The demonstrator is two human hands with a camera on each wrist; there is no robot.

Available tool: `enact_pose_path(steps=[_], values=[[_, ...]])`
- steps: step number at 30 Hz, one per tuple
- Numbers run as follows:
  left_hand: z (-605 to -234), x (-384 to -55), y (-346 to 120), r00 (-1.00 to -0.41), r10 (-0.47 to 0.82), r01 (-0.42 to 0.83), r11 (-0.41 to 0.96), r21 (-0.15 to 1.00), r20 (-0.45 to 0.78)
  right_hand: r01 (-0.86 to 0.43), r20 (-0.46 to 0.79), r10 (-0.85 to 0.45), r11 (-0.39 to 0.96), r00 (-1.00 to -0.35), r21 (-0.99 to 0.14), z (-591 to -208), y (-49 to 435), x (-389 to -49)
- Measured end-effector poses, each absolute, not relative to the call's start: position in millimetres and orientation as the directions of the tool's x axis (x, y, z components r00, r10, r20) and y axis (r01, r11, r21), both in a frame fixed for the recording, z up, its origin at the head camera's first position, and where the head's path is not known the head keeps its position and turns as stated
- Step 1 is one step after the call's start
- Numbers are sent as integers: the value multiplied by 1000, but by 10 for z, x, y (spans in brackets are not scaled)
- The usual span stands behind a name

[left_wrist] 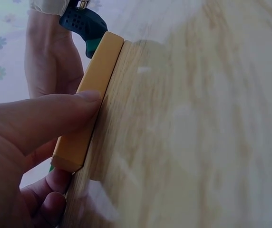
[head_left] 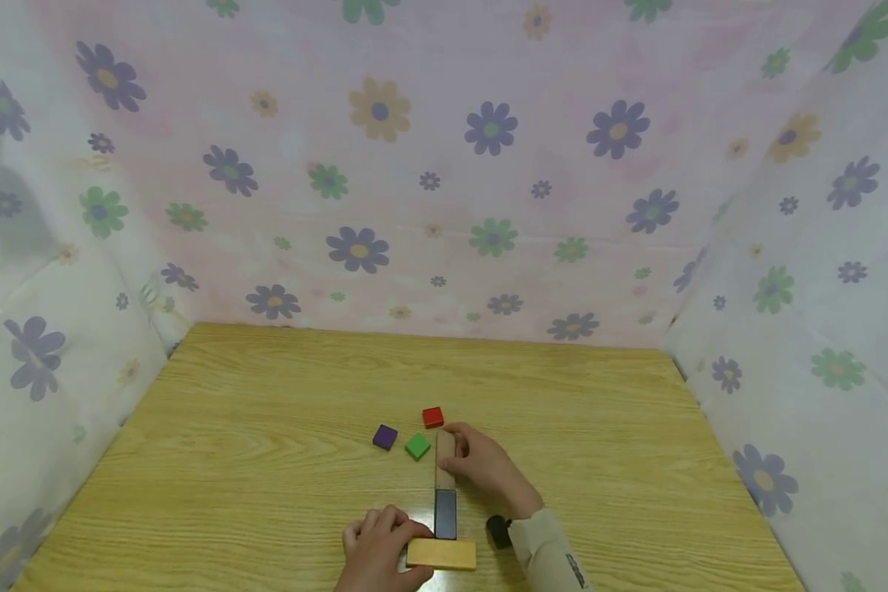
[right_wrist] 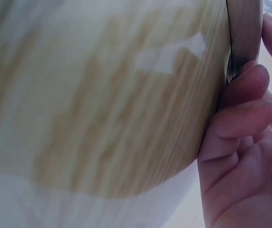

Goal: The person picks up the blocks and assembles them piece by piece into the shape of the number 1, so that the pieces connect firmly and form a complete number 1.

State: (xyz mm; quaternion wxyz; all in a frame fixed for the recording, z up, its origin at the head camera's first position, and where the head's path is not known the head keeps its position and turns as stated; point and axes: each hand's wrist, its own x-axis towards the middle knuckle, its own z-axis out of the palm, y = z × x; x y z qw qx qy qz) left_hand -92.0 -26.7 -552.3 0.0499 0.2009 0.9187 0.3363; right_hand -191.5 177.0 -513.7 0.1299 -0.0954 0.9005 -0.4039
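Your left fingers (head_left: 414, 529) pinch a yellow rectangular bar (head_left: 444, 554) crosswise; left of your right fingers (head_left: 464, 430), a lengthwise tan wooden bar (head_left: 446, 446) seems pinched.

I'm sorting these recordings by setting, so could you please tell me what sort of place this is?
Probably a cloth-screened tabletop recording booth: flower-patterned cloth hangs behind and on both sides of a wood-grain table with coloured blocks on it.

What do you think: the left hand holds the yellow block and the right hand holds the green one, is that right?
Not quite. The right hand holds the tan block; the green block lies on the table, untouched, as the head view shows. The left hand does hold the yellow block.
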Motion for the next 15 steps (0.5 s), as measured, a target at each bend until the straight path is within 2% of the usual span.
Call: enact_pose_path(steps=[15], values=[[-5506, -908, -251, -917, 394, 343, 708, 618, 58, -75, -156, -286, 658, -946, -749, -5147, 1786, -1931]])
